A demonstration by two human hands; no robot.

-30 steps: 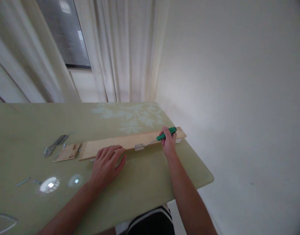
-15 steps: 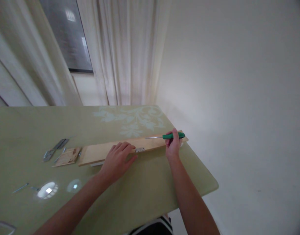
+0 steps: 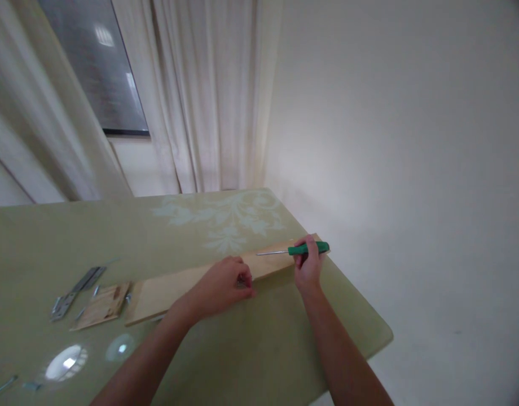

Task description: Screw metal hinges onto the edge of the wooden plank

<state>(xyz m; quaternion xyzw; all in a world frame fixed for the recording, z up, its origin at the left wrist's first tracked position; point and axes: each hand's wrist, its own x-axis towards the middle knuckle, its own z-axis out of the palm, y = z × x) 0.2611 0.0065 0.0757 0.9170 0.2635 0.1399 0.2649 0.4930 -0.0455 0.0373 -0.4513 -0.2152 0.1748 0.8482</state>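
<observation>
A long, pale wooden board point(image 3: 166, 288) lies across the table, its right end near the table's edge. My left hand point(image 3: 221, 286) is at the board's front edge with fingers curled round a small metal hinge point(image 3: 243, 281). Those fingers hide most of the hinge. In my right hand point(image 3: 308, 270) is a screwdriver with a green handle point(image 3: 310, 248); its thin shaft points left above the board, and the tip is apart from the hinge.
Left of the board lie a small wooden piece point(image 3: 102, 306) with screws around it and grey metal hinges point(image 3: 77, 290). Another thin metal tool point(image 3: 3, 387) is at the lower left. Curtains point(image 3: 209, 101) and a wall point(image 3: 390, 169) border the green table point(image 3: 242, 349).
My left hand has gone from lying flat beside the hinge to curling its fingers over it. The right hand still holds the screwdriver. The whole view has shifted slightly.
</observation>
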